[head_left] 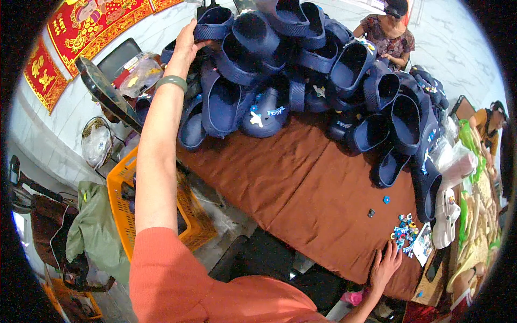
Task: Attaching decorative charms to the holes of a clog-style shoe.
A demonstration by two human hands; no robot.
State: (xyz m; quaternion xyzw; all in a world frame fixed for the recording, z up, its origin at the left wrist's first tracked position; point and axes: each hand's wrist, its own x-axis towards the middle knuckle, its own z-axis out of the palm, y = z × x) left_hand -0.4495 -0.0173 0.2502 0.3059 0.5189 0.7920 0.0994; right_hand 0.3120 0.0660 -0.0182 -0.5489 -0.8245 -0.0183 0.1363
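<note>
My left hand (pixel 188 47) is stretched out to the far left of a heap of navy clogs (pixel 250 35). It grips the end of one navy clog (pixel 214 24) on top of the heap; part of its fingers is hidden. On the brown cloth (pixel 280 183) at the near right lies my right hand (pixel 385 265), fingers spread and holding nothing. Its fingertips touch the edge of a small pile of colourful shoe charms (pixel 405 232). A blue flower charm (pixel 386 199) and a dark charm (pixel 371 213) lie farther in. Some clogs, like the front one (pixel 265 116), carry charms.
A white clog (pixel 447 218) stands right of the charms. Below the table's left edge is an orange crate (pixel 121 185). A green cloth (pixel 97 226) hangs on a chair. One person (pixel 390 35) sits behind the heap, another (pixel 489 126) at far right.
</note>
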